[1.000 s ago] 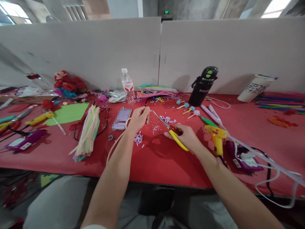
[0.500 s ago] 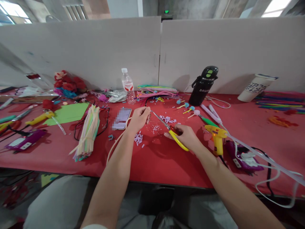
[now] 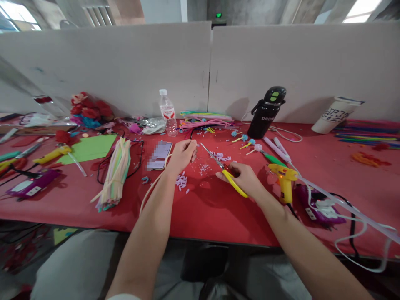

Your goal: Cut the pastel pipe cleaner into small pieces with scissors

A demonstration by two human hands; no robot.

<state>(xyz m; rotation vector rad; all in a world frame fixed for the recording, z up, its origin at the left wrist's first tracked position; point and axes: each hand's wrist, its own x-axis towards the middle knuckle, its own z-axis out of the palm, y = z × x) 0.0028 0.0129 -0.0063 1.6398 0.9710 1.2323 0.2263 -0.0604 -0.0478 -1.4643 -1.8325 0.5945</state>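
Observation:
My left hand [image 3: 185, 152] is closed, fingertips pinched, above the middle of the table. Cream pipe cleaners [image 3: 153, 183] trail from it, back along my left forearm. Yellow-handled scissors [image 3: 230, 180] are in my right hand [image 3: 242, 177], fingers around the handles. Their blades point up and left, with the tip just short of my left fingertips. Below and between the hands lie short lilac cut pieces [image 3: 181, 181], a second heap of lilac pieces [image 3: 221, 156] and tiny pale scraps [image 3: 204, 168].
A phone [image 3: 161, 155] and a pipe cleaner bundle [image 3: 115, 173] lie left. Behind stand a water bottle [image 3: 168, 112] and black flask [image 3: 265, 114]. Small pompom-tipped stems [image 3: 248, 143] lie before the flask. At right are a yellow glue gun [image 3: 284, 179], purple power strip [image 3: 317, 206] and cords.
The scissors' tip has moved slightly right, away from my left fingertips, where it was touching or nearly so. My left hand has barely shifted.

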